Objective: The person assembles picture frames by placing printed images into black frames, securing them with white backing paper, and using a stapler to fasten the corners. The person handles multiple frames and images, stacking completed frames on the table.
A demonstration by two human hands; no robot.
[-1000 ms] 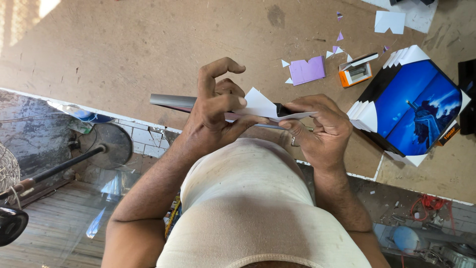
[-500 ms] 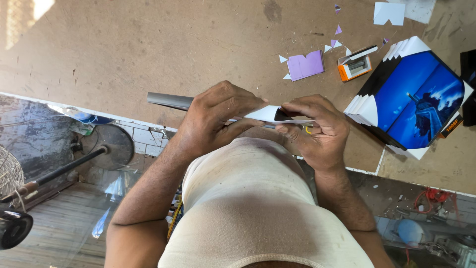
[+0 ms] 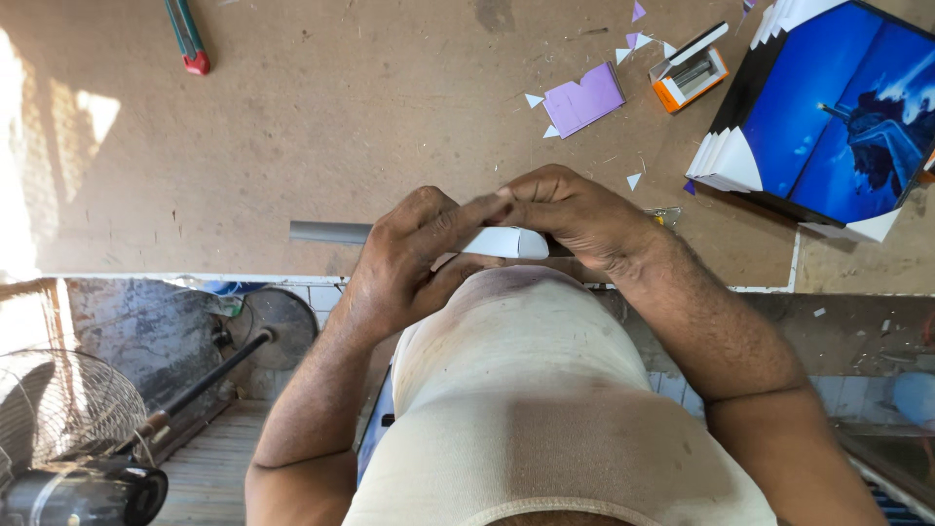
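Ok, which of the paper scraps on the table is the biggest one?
The purple sheet left of the orange stapler; the other scraps are tiny triangles.

Two hands, the left hand and the right hand, meet on one grey bar and one white card piece; the brown table bears one purple card scrap, one orange box, one blue framed picture and one red-tipped tool; one fan stands below

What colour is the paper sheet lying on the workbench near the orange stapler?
Light purple paper sheet, seen best in the head view.
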